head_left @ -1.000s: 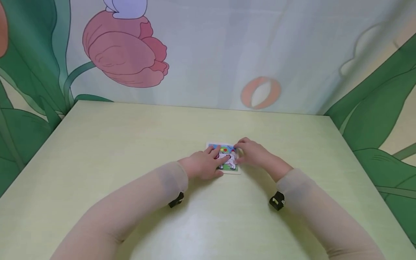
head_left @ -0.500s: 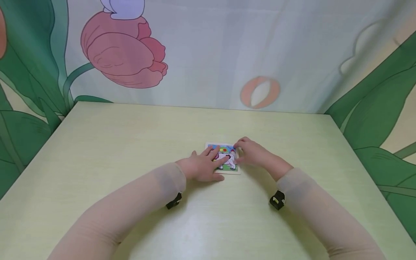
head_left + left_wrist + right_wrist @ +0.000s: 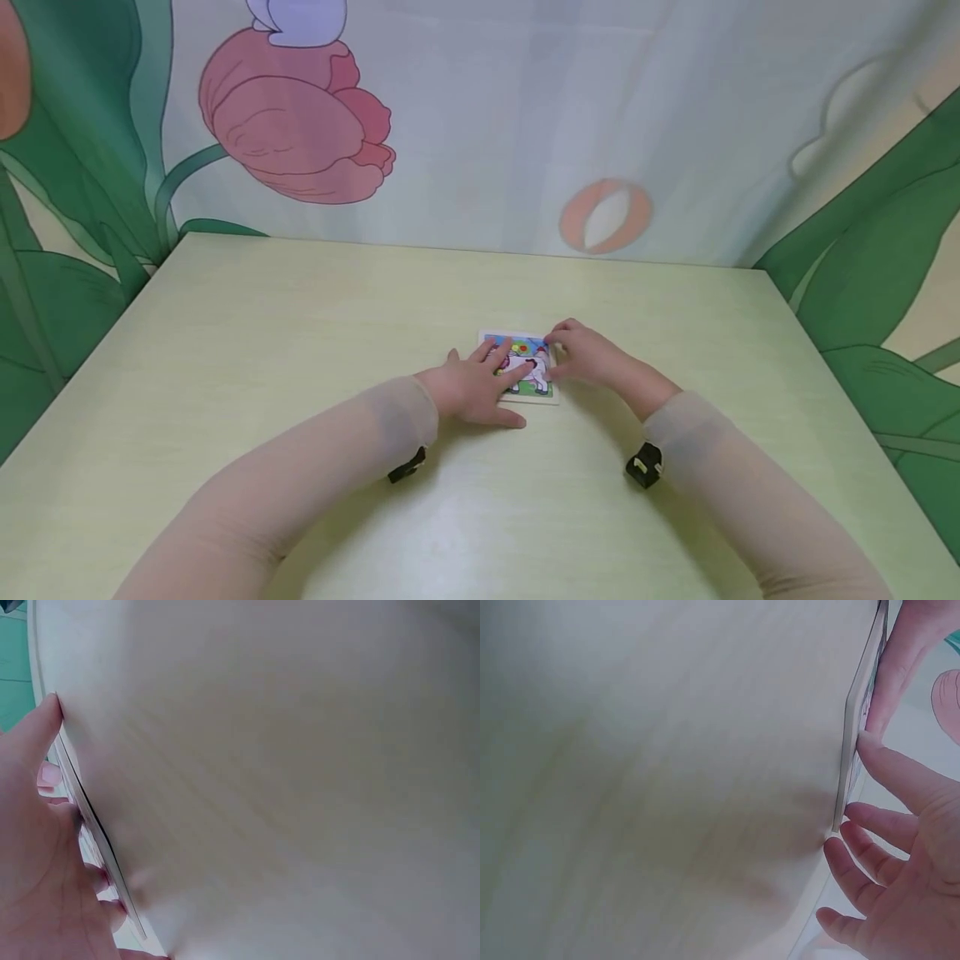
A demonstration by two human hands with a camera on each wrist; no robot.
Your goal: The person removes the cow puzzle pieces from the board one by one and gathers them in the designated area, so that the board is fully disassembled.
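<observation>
A small square puzzle board (image 3: pixel 536 387) lies flat on the table, with a white rim and a bright picture of a black-and-white cow on green grass. My left hand (image 3: pixel 480 390) rests across its left part, fingers spread over the picture and covering some of it. The left thumb points out past the near edge, over the tabletop. At the board's right edge is my right hand (image 3: pixel 588 357), its index fingertip near the far corner and its thumb lower down. In the right wrist view, thumb and index fingertips touch the thin side of the board (image 3: pixel 849 742).
The pale table (image 3: pixel 337 308) extends around the board on all sides. Behind it hangs a light curtain (image 3: pixel 480 125) printed with a pink tulip and green leaves. A black wrist camera (image 3: pixel 643 465) hangs under the right cuff, another (image 3: pixel 407 465) under the left.
The left thumb has swung outward, away from the board's near edge, and the left hand has spread wider. The right hand keeps its place at the right edge. The head view has shifted slightly.
</observation>
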